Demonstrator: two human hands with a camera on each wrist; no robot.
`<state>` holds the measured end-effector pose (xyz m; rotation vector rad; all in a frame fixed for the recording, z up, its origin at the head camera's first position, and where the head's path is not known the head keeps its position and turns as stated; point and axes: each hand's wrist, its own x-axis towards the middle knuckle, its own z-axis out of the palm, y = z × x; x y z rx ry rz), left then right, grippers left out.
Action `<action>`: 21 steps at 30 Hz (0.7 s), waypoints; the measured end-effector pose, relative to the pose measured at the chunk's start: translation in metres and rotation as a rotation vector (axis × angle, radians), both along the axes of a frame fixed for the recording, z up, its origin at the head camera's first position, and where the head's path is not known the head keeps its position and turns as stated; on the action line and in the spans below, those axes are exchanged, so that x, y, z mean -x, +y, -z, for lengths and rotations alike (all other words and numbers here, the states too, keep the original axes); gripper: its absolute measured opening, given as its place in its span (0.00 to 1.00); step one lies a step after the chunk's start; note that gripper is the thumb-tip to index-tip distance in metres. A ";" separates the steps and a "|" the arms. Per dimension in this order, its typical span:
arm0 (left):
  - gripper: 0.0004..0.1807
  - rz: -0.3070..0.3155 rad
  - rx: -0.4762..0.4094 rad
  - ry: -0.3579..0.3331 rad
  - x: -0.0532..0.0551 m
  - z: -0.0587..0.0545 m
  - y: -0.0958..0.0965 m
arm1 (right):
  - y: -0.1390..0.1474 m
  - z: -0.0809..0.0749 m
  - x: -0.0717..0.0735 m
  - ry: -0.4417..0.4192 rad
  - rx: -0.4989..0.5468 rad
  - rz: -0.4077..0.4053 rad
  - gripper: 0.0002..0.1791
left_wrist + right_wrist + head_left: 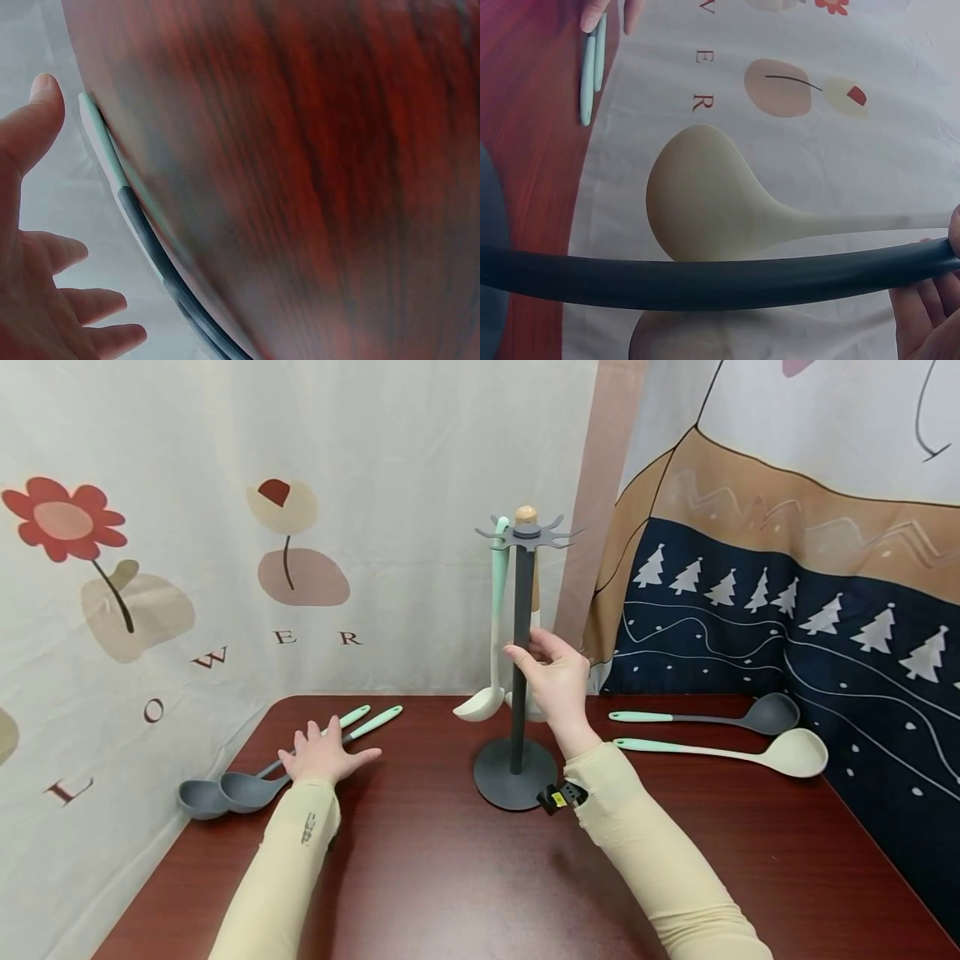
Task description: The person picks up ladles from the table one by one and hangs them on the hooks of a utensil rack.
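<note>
My right hand (558, 681) grips the pole of a dark grey utensil stand (519, 693), thumb on one side and fingers on the other. From its hooked top hangs a cream ladle (495, 635) with a mint handle; another cream ladle with a wooden-topped handle (536, 585) hangs behind the pole, partly hidden. Their bowls show in the right wrist view, the nearer-to-wall ladle bowl (705, 195) above the pole. With fingers spread, my left hand (322, 756) hovers over two grey ladles (251, 792) with mint handles at the table's left; it holds nothing.
On the right of the brown table (427, 868) lie a dark grey ladle (772, 714) and a cream ladle (795, 753), both mint-handled, handles pointing toward the stand. A printed curtain (420, 527) hangs behind and beside the table.
</note>
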<state>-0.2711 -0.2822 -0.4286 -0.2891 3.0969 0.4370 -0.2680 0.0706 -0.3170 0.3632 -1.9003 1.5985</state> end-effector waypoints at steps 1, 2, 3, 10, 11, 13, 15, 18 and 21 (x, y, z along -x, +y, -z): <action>0.62 0.000 0.001 0.002 0.000 0.001 0.000 | -0.001 0.000 0.000 -0.001 0.000 0.002 0.15; 0.62 -0.001 0.001 0.003 0.000 0.001 -0.001 | -0.001 0.000 -0.001 -0.002 -0.002 0.002 0.15; 0.61 -0.001 0.003 0.003 0.001 0.002 -0.001 | -0.002 -0.001 -0.001 -0.003 -0.005 0.000 0.15; 0.59 0.005 0.036 -0.004 0.003 0.009 -0.007 | -0.003 -0.002 -0.002 -0.016 -0.027 -0.009 0.15; 0.59 0.006 0.042 -0.006 0.004 0.010 -0.008 | -0.003 -0.001 -0.002 -0.018 -0.027 -0.013 0.15; 0.58 0.006 0.050 -0.009 0.005 0.012 -0.009 | -0.003 -0.001 -0.002 -0.022 -0.024 -0.022 0.15; 0.57 0.007 0.051 -0.011 0.006 0.013 -0.010 | -0.002 -0.001 -0.002 -0.025 -0.025 -0.029 0.15; 0.55 0.009 0.045 -0.017 0.007 0.014 -0.011 | -0.001 -0.001 -0.002 -0.028 -0.033 -0.030 0.14; 0.54 0.007 0.037 -0.026 0.006 0.014 -0.012 | -0.001 0.000 -0.002 -0.025 -0.037 -0.040 0.14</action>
